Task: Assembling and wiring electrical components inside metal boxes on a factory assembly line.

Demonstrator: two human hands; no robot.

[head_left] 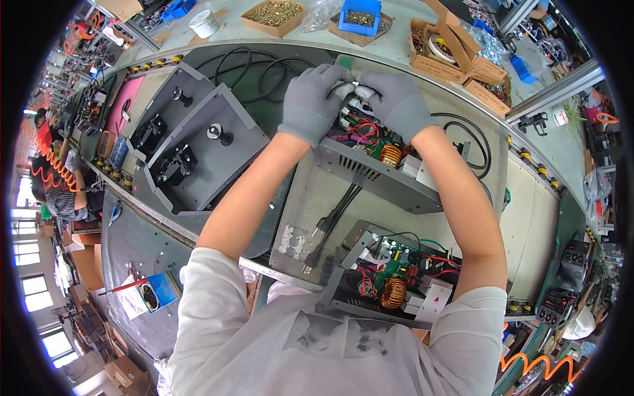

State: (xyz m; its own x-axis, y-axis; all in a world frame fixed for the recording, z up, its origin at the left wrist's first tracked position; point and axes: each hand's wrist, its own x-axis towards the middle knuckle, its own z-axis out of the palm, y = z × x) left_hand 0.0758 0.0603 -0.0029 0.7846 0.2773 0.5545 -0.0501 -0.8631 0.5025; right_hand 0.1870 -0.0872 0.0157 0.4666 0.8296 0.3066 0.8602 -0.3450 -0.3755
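Note:
My left hand [315, 100] and my right hand [395, 102], both in grey gloves, meet over the far end of an open grey metal chassis [376, 173]. Their fingertips are pinched close together beside a small white part [356, 84], too small to name. Inside that chassis show red and purple wires, a copper-wound coil [390, 156] and pale metal blocks. Nearer my body stands a second open chassis with a green circuit board [395, 254] and another copper coil [393, 292]. Black power cords with plugs [325, 224] lie between the two units.
Two grey metal covers [218, 148] with black fittings lie at left. Black cable [247, 69] loops behind them. Open boxes of small hardware [273, 16] and a blue bin [360, 18] line the far bench. A blue-and-white booklet [158, 290] lies lower left. Another person [63, 191] is at far left.

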